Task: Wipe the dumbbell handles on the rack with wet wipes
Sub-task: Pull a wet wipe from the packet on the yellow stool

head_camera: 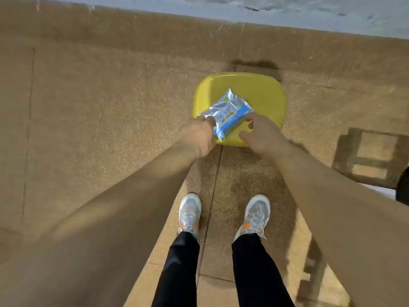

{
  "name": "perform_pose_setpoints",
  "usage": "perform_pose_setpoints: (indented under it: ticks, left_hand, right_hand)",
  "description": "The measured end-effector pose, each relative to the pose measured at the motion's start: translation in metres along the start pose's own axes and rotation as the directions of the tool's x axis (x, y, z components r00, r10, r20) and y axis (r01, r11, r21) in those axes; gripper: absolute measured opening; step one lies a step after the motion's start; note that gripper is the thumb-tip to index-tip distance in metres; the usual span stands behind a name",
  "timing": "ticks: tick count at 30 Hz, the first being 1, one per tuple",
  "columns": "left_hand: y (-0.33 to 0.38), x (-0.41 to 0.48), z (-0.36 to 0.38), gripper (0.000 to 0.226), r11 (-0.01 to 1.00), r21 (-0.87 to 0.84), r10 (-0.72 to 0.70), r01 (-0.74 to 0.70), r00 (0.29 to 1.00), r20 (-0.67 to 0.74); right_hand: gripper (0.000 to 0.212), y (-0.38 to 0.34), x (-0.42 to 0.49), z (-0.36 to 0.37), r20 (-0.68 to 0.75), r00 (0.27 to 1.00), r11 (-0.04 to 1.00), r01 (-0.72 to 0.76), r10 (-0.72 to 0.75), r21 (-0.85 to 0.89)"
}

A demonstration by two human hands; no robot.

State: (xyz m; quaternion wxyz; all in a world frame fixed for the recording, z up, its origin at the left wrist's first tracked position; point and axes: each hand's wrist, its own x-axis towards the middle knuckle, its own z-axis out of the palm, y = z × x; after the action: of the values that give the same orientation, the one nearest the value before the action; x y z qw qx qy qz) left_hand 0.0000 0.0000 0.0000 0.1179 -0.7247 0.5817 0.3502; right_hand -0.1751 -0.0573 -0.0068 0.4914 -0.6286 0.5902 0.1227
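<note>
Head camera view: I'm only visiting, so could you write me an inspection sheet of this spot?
Surface: yellow stool seat, standing on a brown speckled floor.
Job's things: wet wipes pack on or just above the seat; dumbbells and rack not seen.
Clutter: nothing seen.
Hands: left hand grips the pack's near corner; right hand open beside the pack, contact unclear.
Cables: nothing seen.
Surroundings: grey shoes, pale strip along the top.

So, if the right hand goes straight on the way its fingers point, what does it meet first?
Most likely the wipes pack: the right hand is open and its fingers point at the pack's right edge, very close. The left hand holds the other end, over the stool. Depth is unclear.
</note>
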Motion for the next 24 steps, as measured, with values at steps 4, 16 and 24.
perform_pose_setpoints:
  ticks: [4, 16, 24]
  left_hand:
    - [0.011, 0.046, 0.024, 0.036, 1.0, -0.009, 0.025, -0.027, 0.977, -0.211]
    - [0.01, 0.079, 0.062, 0.028, 0.937, -0.34, -0.07, -0.083, 0.907, -0.415]
    - [-0.004, 0.061, 0.062, 0.026, 0.901, -0.399, 0.005, -0.169, 0.924, -0.382]
  right_hand:
    - [0.044, 0.008, 0.04, 0.024, -0.258, 0.954, 0.987, 0.159, -0.156, -0.008]
    - [0.011, 0.018, 0.084, 0.038, -0.39, 0.9, 0.961, 0.254, -0.195, 0.106]
    - [0.033, 0.016, 0.07, 0.034, -0.177, 0.964, 0.97, 0.217, -0.196, 0.105]
